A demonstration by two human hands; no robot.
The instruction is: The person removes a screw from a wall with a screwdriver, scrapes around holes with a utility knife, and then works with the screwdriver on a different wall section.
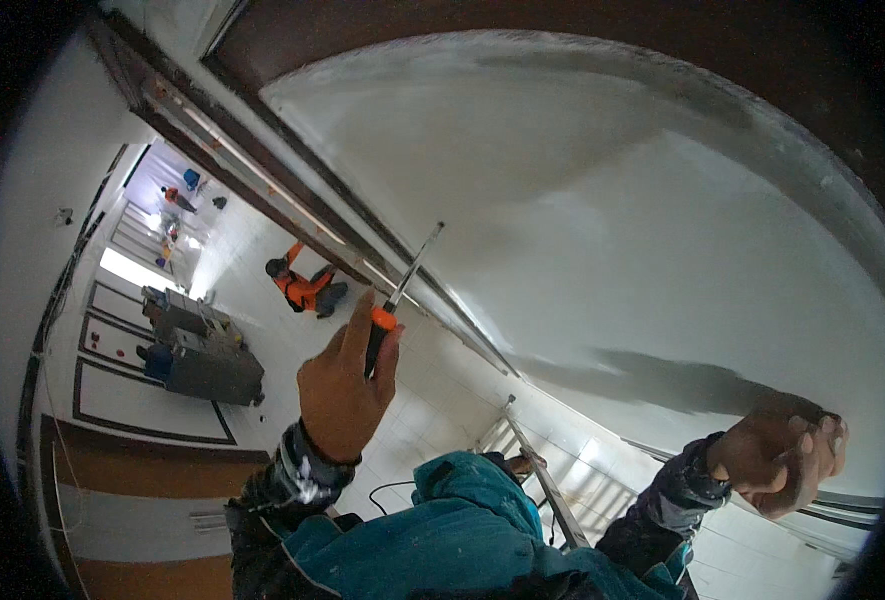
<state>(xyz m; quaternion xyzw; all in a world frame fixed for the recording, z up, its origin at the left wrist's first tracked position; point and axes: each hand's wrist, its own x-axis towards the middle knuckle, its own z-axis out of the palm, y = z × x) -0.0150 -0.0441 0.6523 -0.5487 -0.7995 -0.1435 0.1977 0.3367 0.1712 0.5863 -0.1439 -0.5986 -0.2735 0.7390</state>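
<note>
My left hand [347,385] is closed around a screwdriver [417,265] with a black and orange handle. Its metal shaft points up and to the right, with the tip in front of a large smooth white surface [562,230]. I cannot tell if the tip touches it. My right hand [787,455] is raised at the right, beside that surface, fingers curled in; what they hold, if anything, is hidden. Along the white surface's left edge runs a long dark-edged frame [292,160]. My own teal jacket [432,540] fills the lower middle.
Far below, a person in orange [307,290] crouches on a pale tiled floor [432,380]. A metal rail [542,470] slants below me, with another person's hand [522,464] at it. A grey cart-like unit [202,350] stands at left; cables [57,280] run along the wall.
</note>
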